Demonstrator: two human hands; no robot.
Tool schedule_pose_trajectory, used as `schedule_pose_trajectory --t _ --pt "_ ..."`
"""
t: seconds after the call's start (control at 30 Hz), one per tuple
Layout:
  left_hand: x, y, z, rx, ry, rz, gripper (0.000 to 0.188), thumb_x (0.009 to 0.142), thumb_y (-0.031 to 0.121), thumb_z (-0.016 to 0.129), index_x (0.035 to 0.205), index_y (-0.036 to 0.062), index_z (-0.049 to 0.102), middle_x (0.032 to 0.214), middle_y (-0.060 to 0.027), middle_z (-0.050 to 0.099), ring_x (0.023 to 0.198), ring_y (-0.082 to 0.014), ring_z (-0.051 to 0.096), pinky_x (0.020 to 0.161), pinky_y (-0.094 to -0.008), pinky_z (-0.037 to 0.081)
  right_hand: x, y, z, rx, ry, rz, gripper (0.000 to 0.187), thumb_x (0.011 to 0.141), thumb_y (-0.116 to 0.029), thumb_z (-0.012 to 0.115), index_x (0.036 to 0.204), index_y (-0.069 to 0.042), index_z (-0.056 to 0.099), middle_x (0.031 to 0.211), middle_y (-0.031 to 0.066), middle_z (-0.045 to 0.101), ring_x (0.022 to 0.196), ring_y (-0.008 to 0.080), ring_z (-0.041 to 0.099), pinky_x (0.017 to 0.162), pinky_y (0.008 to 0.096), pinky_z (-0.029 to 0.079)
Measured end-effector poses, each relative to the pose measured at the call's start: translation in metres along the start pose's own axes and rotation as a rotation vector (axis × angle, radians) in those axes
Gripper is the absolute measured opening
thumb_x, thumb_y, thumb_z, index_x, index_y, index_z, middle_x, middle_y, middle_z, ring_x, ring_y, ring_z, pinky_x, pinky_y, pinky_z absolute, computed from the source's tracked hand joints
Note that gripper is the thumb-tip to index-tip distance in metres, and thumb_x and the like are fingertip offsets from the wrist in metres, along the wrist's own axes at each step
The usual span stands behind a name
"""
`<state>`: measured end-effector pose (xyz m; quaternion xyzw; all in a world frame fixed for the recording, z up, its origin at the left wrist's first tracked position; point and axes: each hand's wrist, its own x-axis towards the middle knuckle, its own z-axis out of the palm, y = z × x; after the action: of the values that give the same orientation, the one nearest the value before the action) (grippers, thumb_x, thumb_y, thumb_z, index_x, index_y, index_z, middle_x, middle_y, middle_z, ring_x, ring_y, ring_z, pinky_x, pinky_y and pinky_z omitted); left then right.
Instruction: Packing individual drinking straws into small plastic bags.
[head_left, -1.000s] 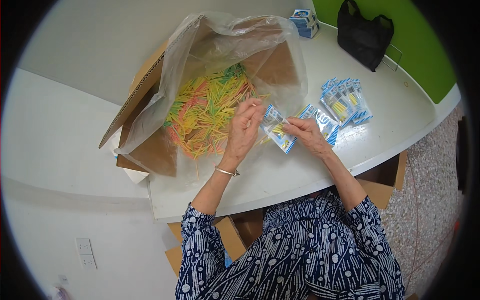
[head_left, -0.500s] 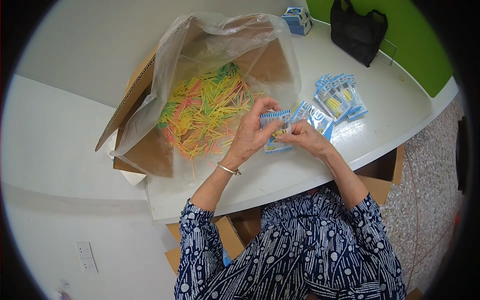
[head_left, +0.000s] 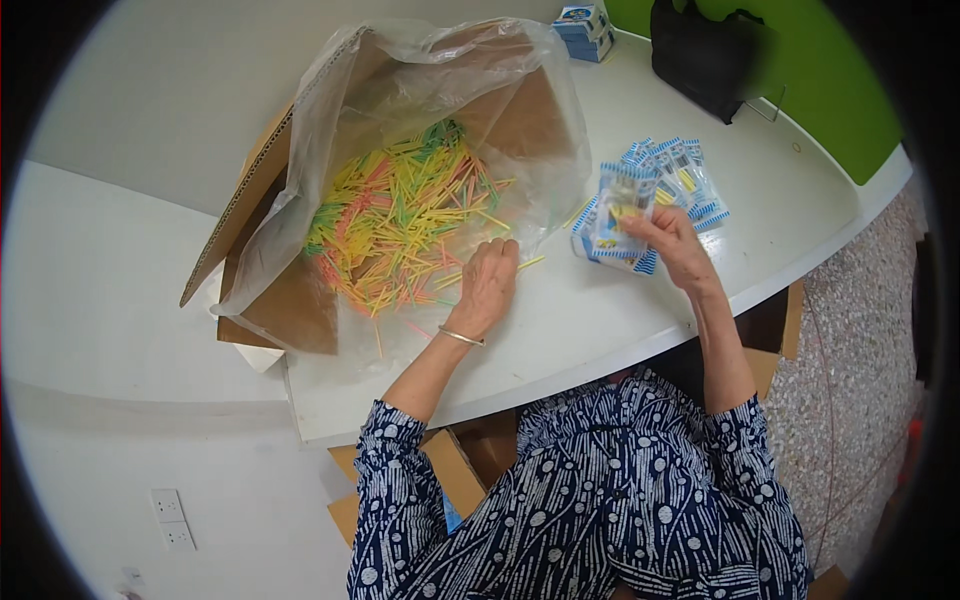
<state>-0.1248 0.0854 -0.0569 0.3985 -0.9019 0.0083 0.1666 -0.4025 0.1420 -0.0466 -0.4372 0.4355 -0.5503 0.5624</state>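
Observation:
My left hand (head_left: 488,288) is closed at the near right edge of a heap of thin coloured sticks (head_left: 400,215), yellow, green and pink. A thin yellow stick (head_left: 531,263) pokes out to the right from its fingers; whatever else they hold is hidden. Over on the right, my right hand (head_left: 680,245) pinches a small clear packet (head_left: 622,190) with blue-striped ends and something yellow inside. This packet is above similar packets (head_left: 590,240) lying on the table, and a further overlapping group of packets (head_left: 705,185) lies just beyond.
The heap lies in a clear plastic liner (head_left: 545,140) inside a tipped cardboard box (head_left: 250,190) on the white table (head_left: 560,330). Small blue-and-white boxes (head_left: 585,35) and a black bag (head_left: 705,60) stand at the back. Open cartons (head_left: 455,470) sit below the table edge.
My hands have parted. The right has carried the packet rightward over the other packets; the left has let go of it and moved down to the sticks, where a yellow stick now shows.

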Motion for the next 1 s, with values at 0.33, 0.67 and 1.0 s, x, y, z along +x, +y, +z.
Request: schedule_pose_trajectory --t 0.33,0.67,1.0 --pt "0.001 0.009 -0.019 -0.005 -0.045 0.053 0.014 0.071 -0.003 0.056 0.083 -0.0012 0.05 0.079 -0.0169 0.054 0.076 -0.0345 0.055 0.063 -0.0444 0.045 -0.011 0.007 0.003 0.021 -0.017 0.061 0.027 0.087 -0.024 0.066 0.098 0.001 0.068 0.082 -0.0008 0.065 0.073 0.0037 0.054 0.065 0.0188 0.042" --pt "0.006 0.006 -0.023 0.062 -0.022 0.019 0.009 0.073 -0.002 0.052 0.083 -0.0015 0.051 0.079 -0.017 0.054 0.077 -0.0343 0.055 0.065 -0.0439 0.046 -0.014 0.008 0.004 -0.005 -0.046 0.085 0.028 0.086 -0.024 0.067 0.099 0.001 0.068 0.085 0.001 0.066 0.075 0.0049 0.057 0.068 0.0196 0.045" --pt "0.005 0.017 -0.013 -0.003 -0.039 0.111 0.011 0.073 -0.002 0.053 0.084 -0.0022 0.053 0.08 -0.017 0.053 0.077 -0.0338 0.055 0.066 -0.0434 0.047 -0.018 0.004 0.018 -0.064 -0.07 0.124 0.021 0.083 -0.02 0.07 0.088 0.001 0.068 0.076 -0.0007 0.064 0.068 0.0036 0.052 0.062 0.0189 0.041"
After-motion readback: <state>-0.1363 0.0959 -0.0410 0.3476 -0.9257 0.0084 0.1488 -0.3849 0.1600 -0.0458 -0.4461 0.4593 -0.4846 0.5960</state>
